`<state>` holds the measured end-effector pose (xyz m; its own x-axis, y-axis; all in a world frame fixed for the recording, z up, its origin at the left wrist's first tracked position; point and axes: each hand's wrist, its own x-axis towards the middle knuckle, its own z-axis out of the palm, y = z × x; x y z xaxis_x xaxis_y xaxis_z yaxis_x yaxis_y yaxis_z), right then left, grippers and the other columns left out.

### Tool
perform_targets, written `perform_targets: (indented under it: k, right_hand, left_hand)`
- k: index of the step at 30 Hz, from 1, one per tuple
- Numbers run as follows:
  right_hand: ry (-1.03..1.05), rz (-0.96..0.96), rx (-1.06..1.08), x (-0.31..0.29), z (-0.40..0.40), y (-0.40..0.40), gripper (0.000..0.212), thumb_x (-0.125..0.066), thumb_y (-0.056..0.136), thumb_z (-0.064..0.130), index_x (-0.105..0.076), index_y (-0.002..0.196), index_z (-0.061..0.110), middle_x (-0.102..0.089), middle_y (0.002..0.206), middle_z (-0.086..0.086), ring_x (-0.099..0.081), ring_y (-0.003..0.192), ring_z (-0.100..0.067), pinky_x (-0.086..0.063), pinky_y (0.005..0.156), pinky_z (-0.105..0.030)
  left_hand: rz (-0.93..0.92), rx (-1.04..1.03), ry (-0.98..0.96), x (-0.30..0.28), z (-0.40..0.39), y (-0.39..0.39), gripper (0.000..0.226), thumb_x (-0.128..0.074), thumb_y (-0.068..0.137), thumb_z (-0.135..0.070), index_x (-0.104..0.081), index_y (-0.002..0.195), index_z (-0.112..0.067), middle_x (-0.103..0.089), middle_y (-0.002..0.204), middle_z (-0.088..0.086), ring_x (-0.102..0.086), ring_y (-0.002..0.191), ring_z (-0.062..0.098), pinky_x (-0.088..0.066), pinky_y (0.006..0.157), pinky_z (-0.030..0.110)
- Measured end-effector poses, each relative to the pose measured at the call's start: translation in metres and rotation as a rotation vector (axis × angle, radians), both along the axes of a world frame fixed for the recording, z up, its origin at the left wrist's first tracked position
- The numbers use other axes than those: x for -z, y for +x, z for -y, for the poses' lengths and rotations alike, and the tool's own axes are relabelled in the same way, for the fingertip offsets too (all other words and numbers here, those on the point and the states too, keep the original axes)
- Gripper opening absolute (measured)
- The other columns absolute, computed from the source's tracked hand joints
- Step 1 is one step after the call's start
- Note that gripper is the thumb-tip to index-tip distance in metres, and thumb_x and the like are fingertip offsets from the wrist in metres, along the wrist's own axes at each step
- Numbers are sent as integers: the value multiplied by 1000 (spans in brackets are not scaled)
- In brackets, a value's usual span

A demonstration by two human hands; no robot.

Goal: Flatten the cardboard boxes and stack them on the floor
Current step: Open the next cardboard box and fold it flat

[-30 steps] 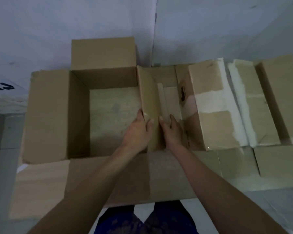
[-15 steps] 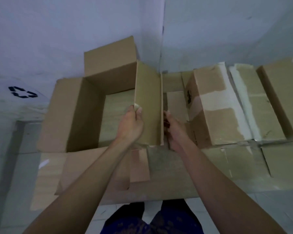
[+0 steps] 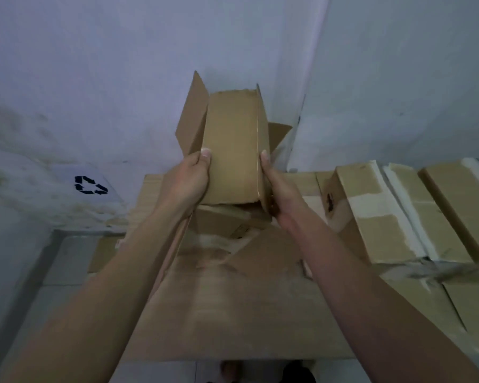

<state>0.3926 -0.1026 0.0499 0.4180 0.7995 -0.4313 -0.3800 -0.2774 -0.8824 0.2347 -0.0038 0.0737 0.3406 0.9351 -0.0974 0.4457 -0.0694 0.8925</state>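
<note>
The box (image 3: pixel 233 150), plain brown cardboard folded nearly flat with flaps splayed at 11 and 2 o'clock, is held up before the wall (image 3: pixel 94 78), its lower part blurred. The left hand (image 3: pixel 187 181) grips its left edge and the right hand (image 3: pixel 278 186) its right edge, fingers hidden behind. Below lies flat cardboard (image 3: pixel 233 313); torn, white-patched boxes (image 3: pixel 385 217) sit at 3 o'clock, cut off by the frame.
</note>
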Motion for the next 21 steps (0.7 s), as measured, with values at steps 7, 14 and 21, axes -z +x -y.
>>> perform_targets:
  k: [7,14,21]
  right_hand:
    - [121,244,55,-46,18,-35,82,-78,64,73,-64,127,22,-72,116,7,-69,100,-11,-57,88,-31]
    - [-38,240,6,24,73,-85,85,-74,64,78,-56,135,35,-66,124,15,-62,112,-12,-52,100,-42]
    - [-170,284,-117,50,110,-103,102,-68,52,91,-51,137,38,-60,133,7,-59,121,-22,-48,103,-52]
  left_hand:
    - [233,-44,-198,-28,26,-39,44,-37,104,-43,-62,121,-12,-67,108,0,-64,97,15,-50,84,32]
    - [142,-69,-438,73,69,-87,58,-41,92,-66,-62,126,-24,-64,128,2,-60,116,23,-45,105,46]
    - [227,-76,-621,62,139,-93,52,-34,97,-64,-64,116,-25,-72,102,-2,-67,93,15,-54,68,31]
